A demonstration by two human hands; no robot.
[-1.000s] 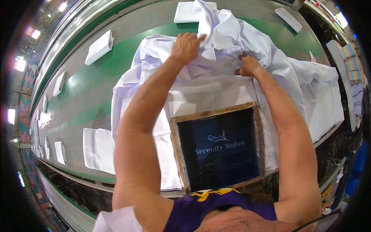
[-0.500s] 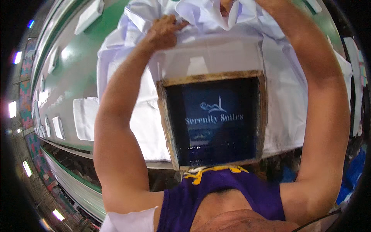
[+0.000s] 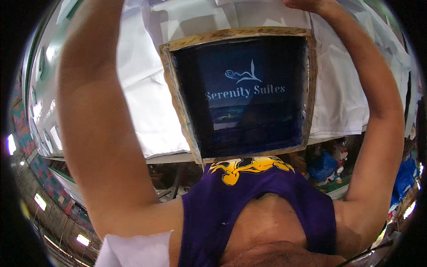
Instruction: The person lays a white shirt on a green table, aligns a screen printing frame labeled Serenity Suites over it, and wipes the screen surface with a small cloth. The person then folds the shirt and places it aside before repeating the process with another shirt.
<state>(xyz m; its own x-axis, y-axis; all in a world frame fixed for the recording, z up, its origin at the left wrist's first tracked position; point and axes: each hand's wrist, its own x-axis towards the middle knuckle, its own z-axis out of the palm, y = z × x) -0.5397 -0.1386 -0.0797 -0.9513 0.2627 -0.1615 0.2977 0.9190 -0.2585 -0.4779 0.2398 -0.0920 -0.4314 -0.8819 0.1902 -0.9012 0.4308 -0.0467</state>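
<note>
A wooden-framed printing screen [image 3: 235,33] lies before me near the table's front edge. Its dark mesh carries a pale reclining-figure design and lettering. White fabric [image 3: 147,113] spreads under and around the screen, with folds beyond its far side. My left arm stretches past the screen's left side, and its hand is beyond the upper edge of the picture. My right hand [image 3: 311,4] shows only in part at the top edge, over the fabric past the screen's far right corner. Its fingers are mostly cut off, so whether they hold the fabric cannot be seen.
The green table [image 3: 55,38] stretches away to the left with several small white pads on it. Below the table's front edge on the right is a blue bundle [image 3: 322,167] among clutter. A white cloth piece [image 3: 140,249] lies at my left shoulder.
Both hands have moved farther away, the left one out of the picture. The bunched fabric at the top is no longer in view. The screen now appears higher and larger.
</note>
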